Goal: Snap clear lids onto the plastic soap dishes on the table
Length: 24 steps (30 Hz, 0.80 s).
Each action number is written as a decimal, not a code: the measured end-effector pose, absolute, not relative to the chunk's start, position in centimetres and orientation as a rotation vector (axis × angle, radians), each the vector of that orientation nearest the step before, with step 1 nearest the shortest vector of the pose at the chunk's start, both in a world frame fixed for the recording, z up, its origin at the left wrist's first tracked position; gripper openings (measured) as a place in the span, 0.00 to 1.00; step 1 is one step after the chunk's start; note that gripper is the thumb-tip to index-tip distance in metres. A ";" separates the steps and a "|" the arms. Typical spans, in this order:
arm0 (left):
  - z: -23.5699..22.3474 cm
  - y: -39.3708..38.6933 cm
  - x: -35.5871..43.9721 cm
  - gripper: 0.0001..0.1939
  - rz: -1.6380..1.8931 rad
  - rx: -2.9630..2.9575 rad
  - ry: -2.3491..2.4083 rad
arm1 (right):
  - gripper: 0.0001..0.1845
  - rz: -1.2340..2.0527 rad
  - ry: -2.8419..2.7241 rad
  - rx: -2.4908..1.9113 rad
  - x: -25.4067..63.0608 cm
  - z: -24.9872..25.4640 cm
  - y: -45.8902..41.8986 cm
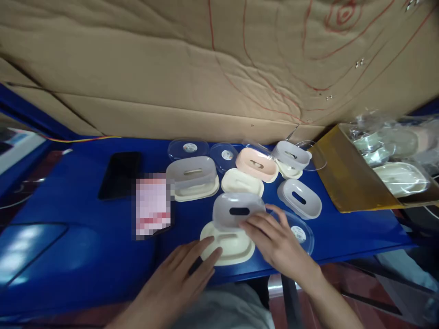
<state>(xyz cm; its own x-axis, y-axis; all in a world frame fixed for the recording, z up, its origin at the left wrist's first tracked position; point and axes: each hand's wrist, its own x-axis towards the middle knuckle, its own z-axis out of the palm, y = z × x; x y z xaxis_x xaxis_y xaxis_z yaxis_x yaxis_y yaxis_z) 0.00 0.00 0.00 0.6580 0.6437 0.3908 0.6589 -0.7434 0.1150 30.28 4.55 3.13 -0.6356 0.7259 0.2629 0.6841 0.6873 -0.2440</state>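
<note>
A light grey soap dish (224, 211) with an oval slot is tilted over the back part of a cream oval base (236, 253). My right hand (274, 235) has its fingers over the dish's right side and near the slot, gripping it; the thumb is mostly hidden. My left hand (187, 267) lies at the left edge of the cream base, fingers apart and touching its rim. Partly behind my right hand is a clear oval lid (307, 242) with a round white label. Just behind the grey dish sits another cream base (243, 182).
A grey dish on a cream base (192, 171), a peach dish (252, 157) and two more grey dishes (302, 201) surround the hands. Clear lids (178, 148) lie behind. A black phone (120, 176) is left; a cardboard box (338, 178) of bagged pieces stands right.
</note>
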 end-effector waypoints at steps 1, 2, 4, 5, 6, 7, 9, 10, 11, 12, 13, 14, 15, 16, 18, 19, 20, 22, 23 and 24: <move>-0.1 -0.4 -0.1 0.18 -0.702 -2.781 -1.163 | 0.27 0.160 -2.560 -1.075 30.0 3.2 3.6; -0.2 -0.6 0.0 0.18 -0.760 -2.734 -1.192 | 0.25 0.141 -2.559 -1.038 29.6 3.0 2.7; -0.1 -0.6 0.2 0.17 -0.822 -2.678 -1.199 | 0.19 0.094 -2.569 -0.964 28.8 2.3 1.0; 0.0 -0.5 0.3 0.16 -0.822 -2.678 -1.187 | 0.18 0.066 -2.580 -0.932 28.4 1.9 0.3; 0.1 -0.3 0.5 0.15 -0.805 -2.694 -1.171 | 0.17 0.039 -2.593 -0.908 28.2 1.4 -0.3; 0.2 -0.1 0.6 0.14 -0.779 -2.721 -1.147 | 0.17 0.018 -2.606 -0.898 28.0 1.0 -0.7; 0.1 0.2 0.7 0.14 -0.735 -2.769 -1.100 | 0.19 -0.015 -2.604 -0.909 27.9 0.5 -1.2; -0.1 0.2 0.7 0.14 -0.727 -2.781 -1.084 | 0.20 -0.023 -2.592 -0.921 28.0 0.4 -1.4; -0.3 0.1 0.6 0.14 -0.724 -2.788 -1.076 | 0.20 -0.031 -2.579 -0.932 28.1 0.3 -1.5; -0.6 -0.1 0.5 0.15 -0.728 -2.790 -1.078 | 0.20 -0.043 -2.568 -0.938 28.2 0.3 -1.6; -0.9 -0.3 0.5 0.16 -0.733 -2.794 -1.081 | 0.20 -0.058 -2.560 -0.937 28.3 0.4 -1.8; -1.1 -0.6 0.4 0.17 -0.737 -2.802 -1.079 | 0.19 -0.073 -2.554 -0.930 28.4 0.4 -1.9; -1.3 -0.9 0.3 0.19 -0.745 -2.808 -1.075 | 0.19 -0.087 -2.550 -0.922 28.4 0.3 -2.1; -1.5 -1.2 0.3 0.21 -0.755 -2.809 -1.073 | 0.19 -0.095 -2.547 -0.914 28.5 0.3 -2.2; -1.4 -1.4 0.2 0.24 -0.747 -2.813 -1.058 | 0.19 -0.094 -2.536 -0.903 28.5 0.0 -2.4; -1.1 -1.4 0.2 0.25 -0.725 -2.816 -1.045 | 0.19 -0.090 -2.526 -0.901 28.5 -0.1 -2.4; -0.8 -1.4 0.2 0.25 -0.704 -2.820 -1.030 | 0.19 -0.088 -2.516 -0.899 28.5 -0.3 -2.5; -0.3 -1.2 0.2 0.25 -0.681 -2.841 -0.984 | 0.18 -0.080 -2.497 -0.894 28.6 -0.6 -2.4; -0.1 -1.1 0.2 0.25 -0.691 -2.849 -0.965 | 0.18 -0.074 -2.491 -0.891 28.6 -0.7 -2.4; 0.0 -1.0 0.2 0.24 -0.717 -2.852 -0.947 | 0.18 -0.066 -2.488 -0.889 28.6 -0.8 -2.4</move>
